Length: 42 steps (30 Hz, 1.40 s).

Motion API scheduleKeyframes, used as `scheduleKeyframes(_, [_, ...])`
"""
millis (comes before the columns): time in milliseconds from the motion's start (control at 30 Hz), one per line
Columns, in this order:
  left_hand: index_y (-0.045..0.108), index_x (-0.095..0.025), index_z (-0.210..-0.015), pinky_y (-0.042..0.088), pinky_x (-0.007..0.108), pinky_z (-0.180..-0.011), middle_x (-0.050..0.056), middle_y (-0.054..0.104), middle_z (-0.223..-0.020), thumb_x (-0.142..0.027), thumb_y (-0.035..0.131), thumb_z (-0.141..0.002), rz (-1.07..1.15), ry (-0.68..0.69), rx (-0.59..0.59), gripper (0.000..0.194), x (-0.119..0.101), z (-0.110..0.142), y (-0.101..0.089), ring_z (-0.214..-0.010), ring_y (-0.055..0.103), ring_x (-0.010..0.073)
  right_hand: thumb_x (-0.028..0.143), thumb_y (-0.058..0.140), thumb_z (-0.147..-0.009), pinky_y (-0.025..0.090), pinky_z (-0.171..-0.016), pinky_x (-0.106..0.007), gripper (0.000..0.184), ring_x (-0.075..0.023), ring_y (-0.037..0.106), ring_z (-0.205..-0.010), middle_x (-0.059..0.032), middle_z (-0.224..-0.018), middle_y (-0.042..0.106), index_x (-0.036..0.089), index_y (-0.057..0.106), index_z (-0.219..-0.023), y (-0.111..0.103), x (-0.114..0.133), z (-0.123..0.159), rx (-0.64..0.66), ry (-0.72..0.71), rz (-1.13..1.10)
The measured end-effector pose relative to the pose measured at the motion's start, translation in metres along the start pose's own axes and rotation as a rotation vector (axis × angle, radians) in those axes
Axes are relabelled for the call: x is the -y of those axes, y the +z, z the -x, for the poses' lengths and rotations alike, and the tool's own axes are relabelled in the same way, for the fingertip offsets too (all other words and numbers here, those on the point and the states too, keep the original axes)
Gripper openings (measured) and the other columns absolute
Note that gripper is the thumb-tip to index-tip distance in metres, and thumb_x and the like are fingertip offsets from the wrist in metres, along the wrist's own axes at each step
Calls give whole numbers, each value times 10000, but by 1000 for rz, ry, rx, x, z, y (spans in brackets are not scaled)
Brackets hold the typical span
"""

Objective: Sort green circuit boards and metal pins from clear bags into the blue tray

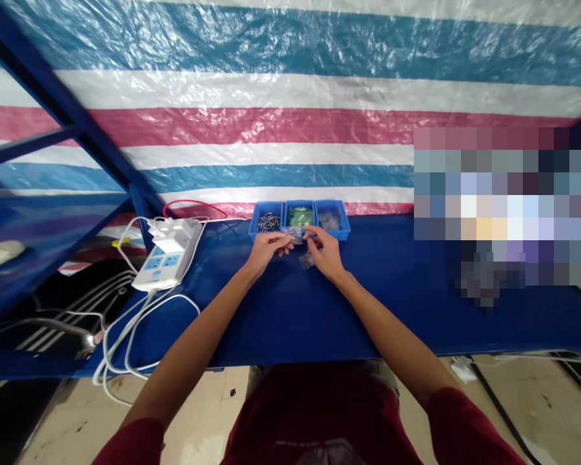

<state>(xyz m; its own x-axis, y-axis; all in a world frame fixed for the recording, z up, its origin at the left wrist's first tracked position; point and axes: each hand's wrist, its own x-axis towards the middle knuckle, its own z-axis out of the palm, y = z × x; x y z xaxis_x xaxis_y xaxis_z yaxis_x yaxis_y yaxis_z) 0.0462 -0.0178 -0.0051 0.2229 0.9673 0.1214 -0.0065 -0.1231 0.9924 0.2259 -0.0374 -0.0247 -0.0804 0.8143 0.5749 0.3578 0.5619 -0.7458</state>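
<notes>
My left hand (267, 250) is closed, its thumb and fingers pinching a small clear plastic bag (293, 235). What the bag contains is too small to make out. At the bag's right edge is my right hand (325, 250), its index finger and thumb bent and apart; whether they touch the plastic I cannot tell. A second small clear packet (306, 260) lies on the blue table under my right hand. Just behind both hands stand three joined blue bins: the left bin (252, 226) has metal screw-like pieces, the middle bin (300, 203) green packets, the right bin (345, 223) clear plastic bags.
A white power strip (162, 270) with plugged-in adapters and looping white cables (126, 342) lies left on the blue table (290, 316). Blue metal framing (101, 155) rises at the left. A striped plastic sheet (271, 123) hangs behind. The right side is pixelated.
</notes>
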Motion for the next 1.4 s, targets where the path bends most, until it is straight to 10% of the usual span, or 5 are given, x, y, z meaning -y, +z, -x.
scheduleKeyframes(200, [610, -185, -1088, 380, 210, -475, -26, 631, -598, -397, 828, -651, 144, -51, 25, 533, 1, -1, -1, -468, 527, 93, 301, 541, -912, 523, -648, -292, 235, -144, 590, -743, -101, -1188, 558, 229, 699, -1070, 5, -8, 2, 18, -92, 102])
scheduleKeyframes(733, [600, -161, -640, 376, 231, -514, -5, 543, -572, -542, 576, -853, -305, 120, 24, 437, 3, -1, -4, -528, 472, 104, 400, 691, -737, 380, -429, -225, 229, -91, 452, -397, 52, -484, 536, 194, 605, -689, 1, -2, -6, 157, 389, -465])
scheduleKeyframes(1033, [666, -165, -759, 453, 256, -614, 19, 640, -675, -443, 512, -906, -562, 254, 9, 350, 14, -3, -6, -580, 555, 130, 392, 676, -777, 574, -568, -276, 413, -159, 702, -630, -64, -948, 745, 180, 594, -1123, -7, -13, -17, -342, 585, -723])
scheduleKeyframes(1400, [666, -197, -1159, 430, 386, -1018, 88, 660, -1210, -348, 432, -970, -987, 431, 208, 337, 31, -2, -4, -1133, 583, 233, 270, 521, -832, 571, -665, -277, 337, -154, 676, -803, -98, -1204, 645, 180, 621, -1141, -7, -19, -9, -451, 378, -253])
